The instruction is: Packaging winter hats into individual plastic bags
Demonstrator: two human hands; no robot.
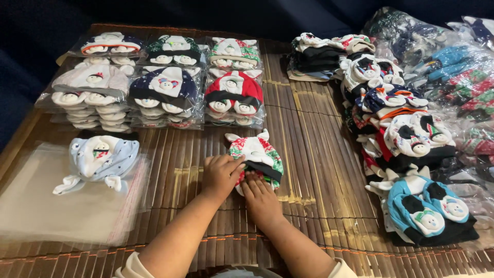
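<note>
Baby hat (pixel 256 157), red, green and white with a black band, lies near the middle of the bamboo mat (pixel 309 154). Left hand (pixel 221 174) curls loosely over its lower left edge while right hand (pixel 259 195) presses flat fingers on its bottom, apparently flattening it. Bagged hats (pixel 167 87) crowd the far left, loose hats (pixel 401 134) the right edge, and a pale blue hat (pixel 100 159) rests on clear bags (pixel 62 206).

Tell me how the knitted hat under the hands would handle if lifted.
The knitted hat probably flops: it lies flat and creased under the left hand and right hand. Likely light and unbreakable, being soft cloth. Unlikely to roll on the slatted mat.
</note>
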